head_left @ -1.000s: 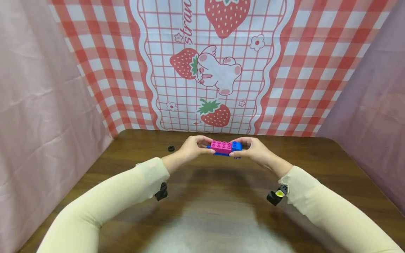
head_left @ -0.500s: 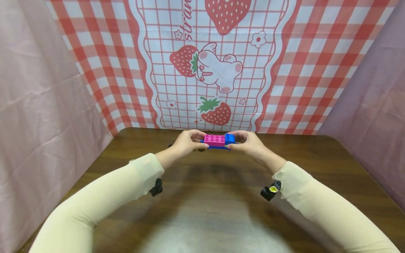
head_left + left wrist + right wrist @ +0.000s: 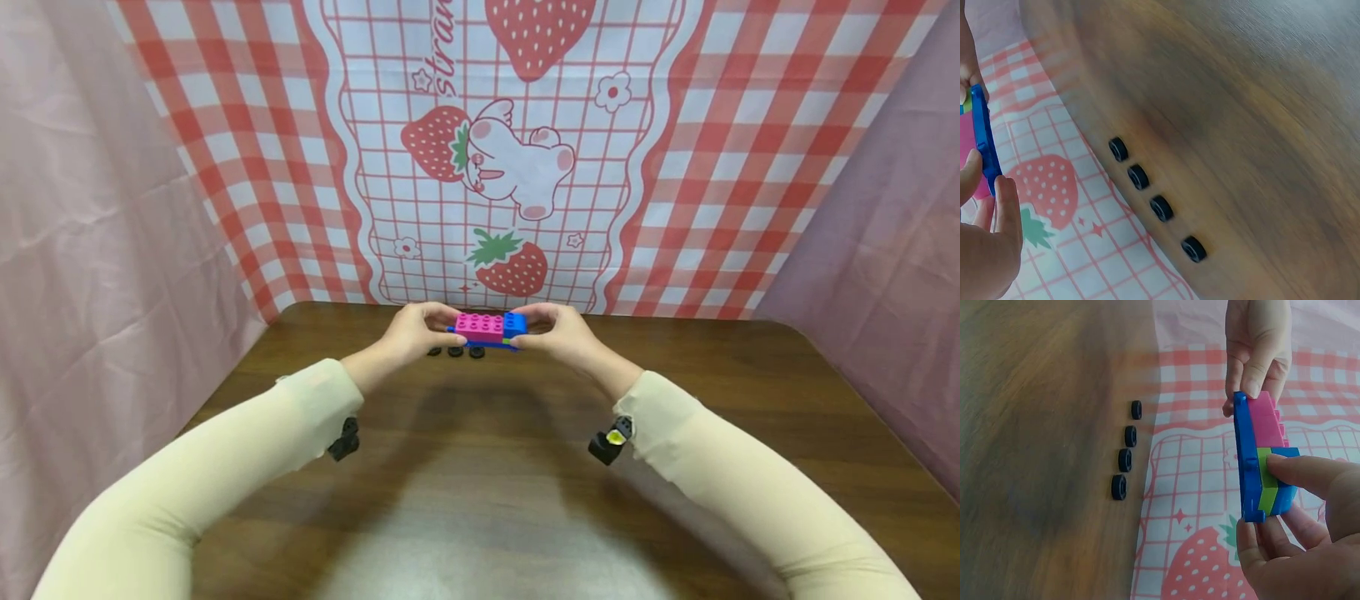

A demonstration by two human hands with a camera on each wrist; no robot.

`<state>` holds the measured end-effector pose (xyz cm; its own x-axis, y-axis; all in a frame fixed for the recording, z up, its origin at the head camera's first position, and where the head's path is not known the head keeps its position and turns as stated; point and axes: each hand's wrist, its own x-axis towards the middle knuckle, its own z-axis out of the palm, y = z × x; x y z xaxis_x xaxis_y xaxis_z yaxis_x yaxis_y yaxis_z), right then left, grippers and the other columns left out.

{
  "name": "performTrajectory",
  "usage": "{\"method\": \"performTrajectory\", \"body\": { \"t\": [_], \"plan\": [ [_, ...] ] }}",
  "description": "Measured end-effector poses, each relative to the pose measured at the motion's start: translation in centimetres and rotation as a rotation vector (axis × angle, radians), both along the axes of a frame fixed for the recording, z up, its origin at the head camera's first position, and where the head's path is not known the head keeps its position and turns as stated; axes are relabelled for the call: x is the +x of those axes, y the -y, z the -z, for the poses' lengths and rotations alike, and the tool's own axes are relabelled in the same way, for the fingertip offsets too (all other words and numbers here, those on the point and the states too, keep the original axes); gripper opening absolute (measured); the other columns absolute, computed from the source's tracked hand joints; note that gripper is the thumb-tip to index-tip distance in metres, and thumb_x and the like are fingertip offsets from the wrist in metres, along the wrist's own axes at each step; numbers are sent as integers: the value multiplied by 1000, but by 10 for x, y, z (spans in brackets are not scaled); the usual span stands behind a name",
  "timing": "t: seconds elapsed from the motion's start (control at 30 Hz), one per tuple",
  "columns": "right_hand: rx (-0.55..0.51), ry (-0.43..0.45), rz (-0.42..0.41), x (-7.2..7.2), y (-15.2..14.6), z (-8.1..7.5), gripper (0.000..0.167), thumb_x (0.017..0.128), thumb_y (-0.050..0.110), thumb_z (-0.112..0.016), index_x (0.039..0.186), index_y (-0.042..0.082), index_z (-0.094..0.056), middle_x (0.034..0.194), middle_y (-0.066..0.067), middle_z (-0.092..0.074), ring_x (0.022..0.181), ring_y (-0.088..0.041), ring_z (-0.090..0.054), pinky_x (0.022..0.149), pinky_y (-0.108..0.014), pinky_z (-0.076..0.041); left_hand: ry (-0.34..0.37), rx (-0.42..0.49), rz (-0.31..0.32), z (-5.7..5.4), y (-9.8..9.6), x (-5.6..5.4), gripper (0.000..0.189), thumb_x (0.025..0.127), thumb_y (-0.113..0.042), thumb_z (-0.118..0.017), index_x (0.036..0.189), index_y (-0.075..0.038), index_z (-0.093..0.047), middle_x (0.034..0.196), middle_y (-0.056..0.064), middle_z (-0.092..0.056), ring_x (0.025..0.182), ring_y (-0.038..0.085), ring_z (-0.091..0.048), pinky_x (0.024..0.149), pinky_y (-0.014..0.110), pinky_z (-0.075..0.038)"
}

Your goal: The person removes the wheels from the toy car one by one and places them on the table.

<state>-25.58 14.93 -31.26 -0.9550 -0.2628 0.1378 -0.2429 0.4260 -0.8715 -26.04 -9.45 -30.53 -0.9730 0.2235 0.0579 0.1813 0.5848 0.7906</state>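
Both hands hold a toy truck (image 3: 480, 327) of building blocks above the far part of the table. A pink studded block (image 3: 1265, 419), a blue block (image 3: 1285, 487) and a lime-green block (image 3: 1266, 481) sit on its blue base (image 3: 1245, 450). My left hand (image 3: 414, 332) grips the pink end between thumb and fingers. At the blue end, my right hand (image 3: 558, 335) pinches the truck, its thumb against the green block in the right wrist view. Several small black wheels (image 3: 1161, 208) stand in a row on the table beneath; the head view partly hides them behind the left hand.
The brown wooden table (image 3: 480, 467) ends at a red-and-white strawberry cloth (image 3: 517, 167) hung behind it. Pink curtains (image 3: 90, 250) hang at both sides. A black wrist camera (image 3: 611, 440) sits on each sleeve cuff.
Both hands have shifted left, and a little farther off, with the truck held between them. Wheels hidden earlier now show below the truck, while the wheel seen at left is largely covered.
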Motion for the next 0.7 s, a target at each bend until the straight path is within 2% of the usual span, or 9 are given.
{"method": "performTrajectory", "body": {
  "t": [0.2, 0.33, 0.53, 0.7],
  "plan": [
    [-15, 20, -37, -3, 13, 2, 44, 84, 5, -73, 126, 0, -61, 113, -20, -66, 101, -26, -63, 79, -24, -56, -17, -8, -5, 1, 14, -3, 43, 83, -19, -79, 122, -9, -66, 118, 12, -69, 106, 25, -66, 83, 36, -57],
    [-33, 40, -39, -5, 21, 9, 43, 85, 4, -72, 126, 0, -61, 114, -21, -67, 103, -27, -64, 78, -24, -56, -23, 5, 13, 4, 22, -4, 43, 83, -17, -78, 124, -10, -65, 118, 13, -68, 106, 27, -66, 79, 37, -57],
    [-96, 57, -22, -9, 34, 22, 41, 82, 3, -75, 122, -3, -63, 110, -21, -69, 94, -17, -67, 79, -23, -57, -46, -65, 17, 10, 35, -7, 40, 85, -16, -76, 123, -7, -65, 117, 14, -69, 104, 26, -66, 80, 33, -58],
    [-164, 60, -10, -12, 45, 33, 41, 79, -3, -75, 118, -6, -64, 107, -24, -69, 86, -11, -67, 78, -21, -56, -54, -117, 12, 14, 43, -8, 40, 84, -14, -76, 122, -3, -65, 114, 16, -70, 104, 28, -67, 85, 36, -57]
  ]
}}
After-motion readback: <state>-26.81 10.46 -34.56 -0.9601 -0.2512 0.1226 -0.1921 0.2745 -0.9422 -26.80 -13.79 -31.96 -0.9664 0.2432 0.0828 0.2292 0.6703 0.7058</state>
